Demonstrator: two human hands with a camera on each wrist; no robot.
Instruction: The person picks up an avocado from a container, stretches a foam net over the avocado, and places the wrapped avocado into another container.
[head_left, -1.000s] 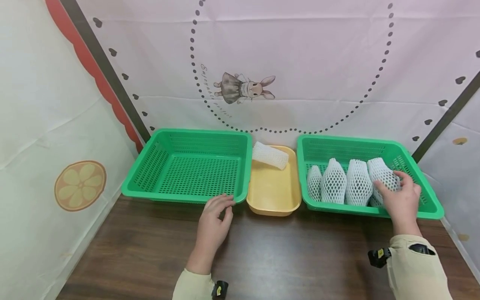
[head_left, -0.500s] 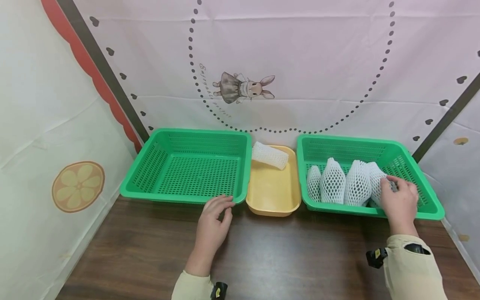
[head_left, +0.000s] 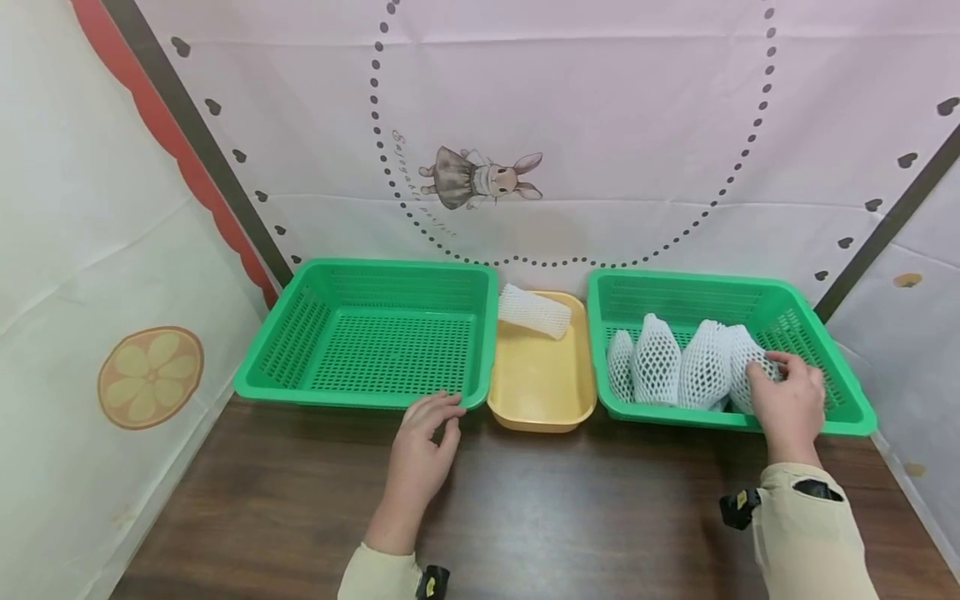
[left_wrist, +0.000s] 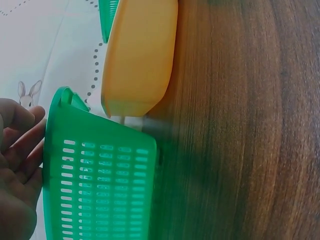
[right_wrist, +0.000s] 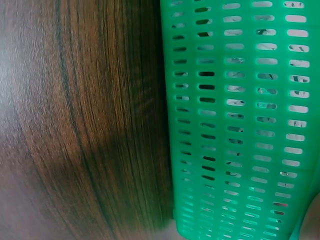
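In the head view, my right hand (head_left: 789, 402) reaches into the right green basket (head_left: 690, 279) and holds the rightmost white foam fruit net (head_left: 742, 367), thumb on its near side and fingers on its right. The net is filled out by something its mesh mostly hides. Beside it stand several more filled foam nets, the neighbouring one (head_left: 703, 367) tilted against it. My left hand (head_left: 426, 446) rests with loosely bent fingers at the near right corner of the left green basket (head_left: 367, 398); the left wrist view shows its fingertips at that rim.
Between the baskets sits a shallow yellow tray (head_left: 542, 375), with a flat foam net (head_left: 534, 310) across its back left rim. Everything stands on a dark wooden table (head_left: 585, 508). A printed cloth (head_left: 630, 125) hangs behind. The basket's slotted wall (right_wrist: 235, 115) fills much of the right wrist view.
My right hand has shifted slightly left and changed its hold on the rightmost net. That net and its neighbour have been pushed closer together. My left hand stays at the basket rim.
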